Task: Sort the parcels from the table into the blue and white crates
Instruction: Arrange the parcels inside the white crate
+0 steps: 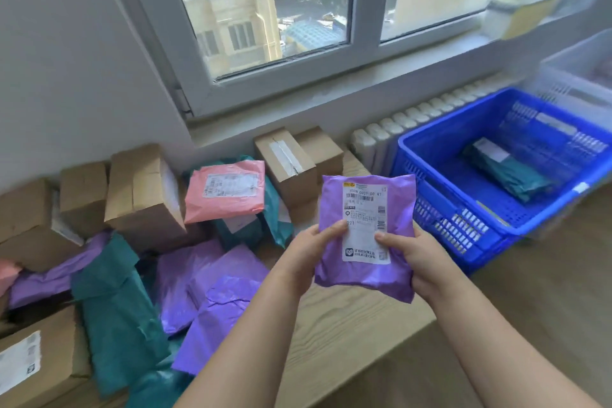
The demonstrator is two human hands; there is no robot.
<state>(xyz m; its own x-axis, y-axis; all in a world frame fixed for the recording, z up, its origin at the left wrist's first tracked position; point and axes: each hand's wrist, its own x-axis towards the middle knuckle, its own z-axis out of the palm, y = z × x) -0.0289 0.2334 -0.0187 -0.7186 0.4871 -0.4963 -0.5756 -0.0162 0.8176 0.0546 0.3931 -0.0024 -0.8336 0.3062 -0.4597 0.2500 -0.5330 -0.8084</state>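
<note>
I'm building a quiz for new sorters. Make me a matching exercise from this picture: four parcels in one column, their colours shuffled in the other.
Parcels
1. held parcel, gripped by left hand and right hand
2. crated parcel, inside the blue crate
3. labelled parcel atop the heap
4. taped box

Colours
a. pink
b. brown
c. purple
d. teal

Pairs: 1-c, 2-d, 3-a, 4-b

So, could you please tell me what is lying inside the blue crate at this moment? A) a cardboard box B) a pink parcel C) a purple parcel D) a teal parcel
D: a teal parcel with a white label lies on the floor of the blue crate, while the left hand and right hand hold the purple parcel outside it.
</note>
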